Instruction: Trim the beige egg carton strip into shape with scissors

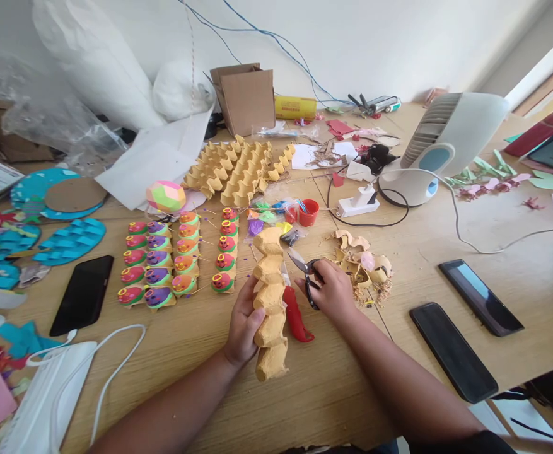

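A strip of yellow egg carton [270,309] stands lengthwise in front of me, its cups in a row. My left hand [245,325] grips it from the left side, thumb across the front. Just right of the strip, my right hand [333,291] is closed around black-handled scissors [310,270], whose blades point up and left toward the strip without visibly touching it. Beneath, between strip and scissors, lies a red-handled tool [297,318], partly hidden. Cut carton scraps [366,268] are piled beyond my right hand.
Rows of painted carton figures [157,258] stand at left, with uncut carton trays [245,167] behind. A red cup [308,212], a power strip [359,203] and a white fan [446,145] are farther back. Phones [453,350] lie at right, another phone [82,294] at left.
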A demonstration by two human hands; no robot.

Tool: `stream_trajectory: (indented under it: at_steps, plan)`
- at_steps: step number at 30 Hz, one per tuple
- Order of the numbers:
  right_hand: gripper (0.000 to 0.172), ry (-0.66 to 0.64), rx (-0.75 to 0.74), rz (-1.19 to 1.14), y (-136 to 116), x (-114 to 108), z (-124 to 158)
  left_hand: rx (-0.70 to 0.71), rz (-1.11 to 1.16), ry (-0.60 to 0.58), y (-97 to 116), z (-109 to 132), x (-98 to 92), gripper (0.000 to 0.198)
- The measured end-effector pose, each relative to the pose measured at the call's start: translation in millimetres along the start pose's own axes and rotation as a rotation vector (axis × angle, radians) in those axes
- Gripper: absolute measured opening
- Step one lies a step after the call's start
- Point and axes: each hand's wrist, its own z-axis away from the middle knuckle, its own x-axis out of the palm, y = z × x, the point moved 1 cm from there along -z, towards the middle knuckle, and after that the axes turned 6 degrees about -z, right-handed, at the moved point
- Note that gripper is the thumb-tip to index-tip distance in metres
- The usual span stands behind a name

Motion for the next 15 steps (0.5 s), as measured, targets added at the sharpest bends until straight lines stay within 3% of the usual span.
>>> stream_trajectory:
  at_steps: [9,15]
  plan:
    - [0.021,0.032,-0.029,0.024,7.5,5.8,0.1,-0.028,-0.014,-0.06,2.8,0.2,5.3,0.068]
    - [0.022,-0.009,-0.048,0.077,8.5,4.6,1.8,-0.029,-0.011,-0.064,4.1,-0.3,5.2,0.066]
